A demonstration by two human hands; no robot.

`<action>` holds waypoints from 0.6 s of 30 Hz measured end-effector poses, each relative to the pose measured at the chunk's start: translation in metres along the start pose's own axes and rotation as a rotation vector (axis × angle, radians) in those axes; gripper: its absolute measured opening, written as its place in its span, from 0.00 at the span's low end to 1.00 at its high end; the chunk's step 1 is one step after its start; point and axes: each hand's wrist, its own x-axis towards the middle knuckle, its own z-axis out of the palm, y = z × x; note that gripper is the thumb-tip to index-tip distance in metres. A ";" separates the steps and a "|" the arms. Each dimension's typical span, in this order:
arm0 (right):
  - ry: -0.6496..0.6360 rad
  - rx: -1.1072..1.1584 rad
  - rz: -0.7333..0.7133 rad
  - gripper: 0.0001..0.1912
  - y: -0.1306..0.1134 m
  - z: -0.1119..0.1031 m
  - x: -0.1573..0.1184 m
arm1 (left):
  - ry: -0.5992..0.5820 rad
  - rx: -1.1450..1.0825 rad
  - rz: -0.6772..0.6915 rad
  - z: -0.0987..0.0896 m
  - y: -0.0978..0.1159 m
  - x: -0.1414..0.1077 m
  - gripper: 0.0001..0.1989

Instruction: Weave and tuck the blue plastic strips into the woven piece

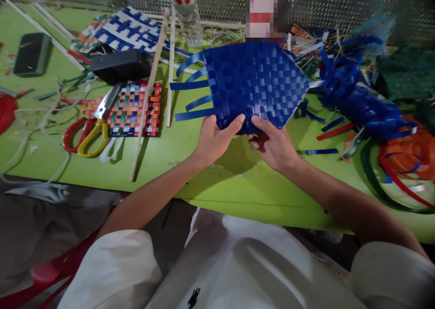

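A blue woven mat of plastic strips [251,80] is held up over the green table, with several loose strip ends [193,105] sticking out on its left. Its right side narrows to a point. My left hand [215,139] grips the lower edge, thumb on the front face. Close beside it, my right hand [272,141] pinches the same edge, thumb in front and fingers curled behind. Most of the fingers of my left hand are hidden behind the mat. To the right of the point lies a bundle of blue strips [360,100].
Scissors with red and yellow handles [90,134] lie on an orange woven piece [136,109], crossed by a wooden stick [149,91]. A black box [120,65], a phone [32,54] and a water bottle [188,19] stand farther back. Orange strips [413,150] lie right on the green table [234,186].
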 end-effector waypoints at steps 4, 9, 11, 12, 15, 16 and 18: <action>0.003 -0.039 -0.005 0.29 -0.003 0.006 -0.004 | 0.045 -0.025 0.045 0.006 0.003 -0.004 0.20; 0.019 -0.020 -0.033 0.29 0.002 0.006 -0.003 | 0.074 -0.044 0.024 0.008 0.004 -0.007 0.19; 0.025 -0.013 -0.043 0.27 0.005 0.004 -0.003 | 0.070 -0.029 0.036 0.009 0.004 -0.007 0.18; 0.023 -0.013 -0.046 0.26 0.006 0.004 -0.003 | 0.067 -0.019 0.044 0.009 0.004 -0.008 0.18; 0.015 -0.008 -0.051 0.25 0.006 0.005 -0.004 | 0.058 -0.009 0.057 0.009 0.005 -0.008 0.19; 0.016 -0.004 -0.054 0.25 0.005 0.005 -0.004 | 0.055 -0.012 0.056 0.009 0.006 -0.008 0.19; 0.022 -0.008 -0.061 0.26 0.003 0.007 -0.005 | 0.042 -0.027 0.047 0.009 0.007 -0.008 0.19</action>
